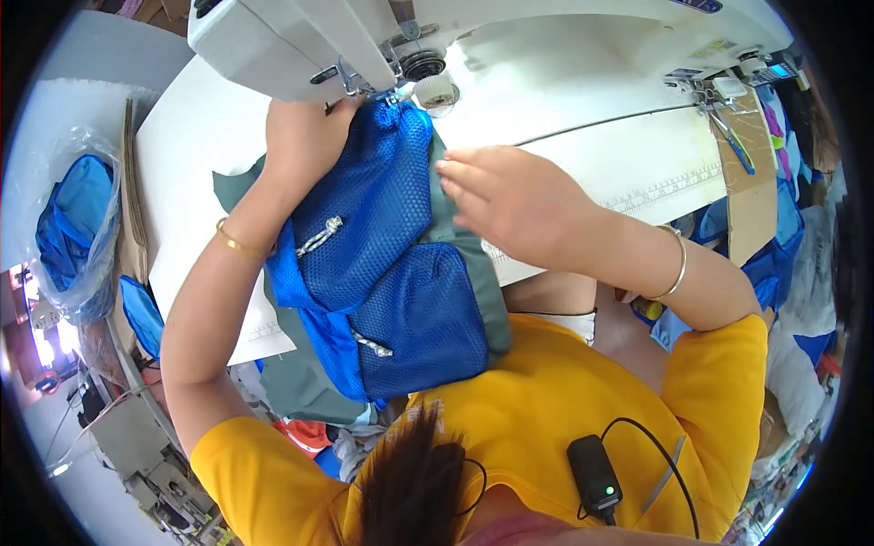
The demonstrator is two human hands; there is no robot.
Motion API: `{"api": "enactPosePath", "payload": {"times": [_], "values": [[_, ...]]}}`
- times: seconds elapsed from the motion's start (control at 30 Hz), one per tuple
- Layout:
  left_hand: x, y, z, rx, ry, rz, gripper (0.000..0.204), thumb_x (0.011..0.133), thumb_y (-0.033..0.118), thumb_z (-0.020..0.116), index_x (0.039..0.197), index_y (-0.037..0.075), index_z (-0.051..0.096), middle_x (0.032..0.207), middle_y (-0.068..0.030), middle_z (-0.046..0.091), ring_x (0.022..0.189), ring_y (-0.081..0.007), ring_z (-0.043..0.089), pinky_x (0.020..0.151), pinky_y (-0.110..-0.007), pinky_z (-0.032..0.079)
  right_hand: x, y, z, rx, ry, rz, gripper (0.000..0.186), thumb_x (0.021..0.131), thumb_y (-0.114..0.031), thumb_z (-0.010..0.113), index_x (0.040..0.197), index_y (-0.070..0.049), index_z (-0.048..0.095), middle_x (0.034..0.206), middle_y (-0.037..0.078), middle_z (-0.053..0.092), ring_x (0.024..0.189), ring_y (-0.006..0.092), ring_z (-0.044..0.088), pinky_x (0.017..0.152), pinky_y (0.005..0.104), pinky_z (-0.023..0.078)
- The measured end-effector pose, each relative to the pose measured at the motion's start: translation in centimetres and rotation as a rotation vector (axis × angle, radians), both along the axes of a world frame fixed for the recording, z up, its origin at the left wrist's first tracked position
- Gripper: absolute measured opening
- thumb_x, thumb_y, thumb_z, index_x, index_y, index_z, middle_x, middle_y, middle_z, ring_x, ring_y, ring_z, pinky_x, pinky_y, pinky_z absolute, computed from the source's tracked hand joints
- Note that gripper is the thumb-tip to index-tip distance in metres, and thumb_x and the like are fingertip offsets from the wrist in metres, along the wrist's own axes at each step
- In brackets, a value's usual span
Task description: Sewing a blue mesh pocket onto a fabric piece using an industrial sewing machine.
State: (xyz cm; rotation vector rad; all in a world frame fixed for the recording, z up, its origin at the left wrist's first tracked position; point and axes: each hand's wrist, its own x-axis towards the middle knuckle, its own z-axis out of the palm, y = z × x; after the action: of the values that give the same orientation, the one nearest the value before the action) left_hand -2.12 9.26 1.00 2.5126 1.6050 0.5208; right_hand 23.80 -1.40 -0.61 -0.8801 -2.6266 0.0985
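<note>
A blue mesh fabric piece [382, 200] with gathered pockets and two knotted, speckled cords [319, 235] lies on a grey-green fabric panel [496, 318]. Its top edge sits under the presser foot [390, 96] of a white sewing machine [273, 45]. My left hand [305, 141] is beside the foot, fingers closed at the blue mesh fabric's upper left edge; its fingertips are partly hidden. To the right of the mesh, my right hand [519, 200] is open, fingers stretched out close together over the grey-green panel's edge. The cloth hangs down from the table towards my lap.
The white machine table [583, 146] carries a printed ruler along its front edge. Snips [733, 141] lie at the right on cardboard. A clear plastic bag [82, 227] of blue pieces stands at the left. More cloth is heaped below the table's right side.
</note>
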Motion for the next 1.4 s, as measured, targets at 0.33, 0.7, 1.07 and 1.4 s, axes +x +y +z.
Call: {"api": "enactPosePath", "payload": {"times": [0.33,0.7,1.07,1.4], "values": [[1.0,-3.1,1.8,-0.136,-0.013,-0.037,0.034,0.083,0.032,0.08,0.094,0.001,0.075,0.079,-0.0158,0.073,0.071,-0.0303,0.07,0.069,-0.039,0.055,-3.7,5.4,3.3,-0.974,0.461,-0.459,0.035,0.098,-0.029,0.066,0.104,0.006,0.065,0.078,0.013,0.072,0.058,0.0163,0.068,0.059,0.0284,0.053],[0.1,-2.8,1.1,-0.224,-0.236,-0.045,0.019,0.087,0.018,0.074,0.082,0.001,0.069,0.072,-0.0159,0.068,0.065,-0.0323,0.067,0.064,-0.041,0.052,-6.1,5.5,4.5,-1.387,0.667,-0.688,0.027,0.094,-0.026,0.072,0.1,0.0,0.066,0.071,0.01,0.068,0.051,0.0114,0.059,0.047,0.0249,0.043],[0.1,-1.6,1.3,-0.334,-0.233,0.0,0.021,0.088,0.019,0.074,0.081,-0.001,0.072,0.071,-0.0167,0.069,0.066,-0.0317,0.068,0.067,-0.04,0.054,-6.3,2.8,3.6,-1.222,0.691,-0.542,0.024,0.102,-0.019,0.061,0.083,-0.004,0.065,0.057,0.0,0.055,0.045,0.0071,0.048,0.042,0.0239,0.034],[0.4,-0.9,1.0,-0.358,-0.218,0.02,0.024,0.09,0.022,0.074,0.09,-0.002,0.074,0.076,-0.0159,0.073,0.069,-0.029,0.07,0.069,-0.038,0.055,-5.8,3.0,3.4,-1.617,0.668,-0.628,0.027,0.102,-0.025,0.061,0.082,-0.007,0.066,0.059,0.002,0.057,0.046,0.0079,0.048,0.043,0.0232,0.029]]}}
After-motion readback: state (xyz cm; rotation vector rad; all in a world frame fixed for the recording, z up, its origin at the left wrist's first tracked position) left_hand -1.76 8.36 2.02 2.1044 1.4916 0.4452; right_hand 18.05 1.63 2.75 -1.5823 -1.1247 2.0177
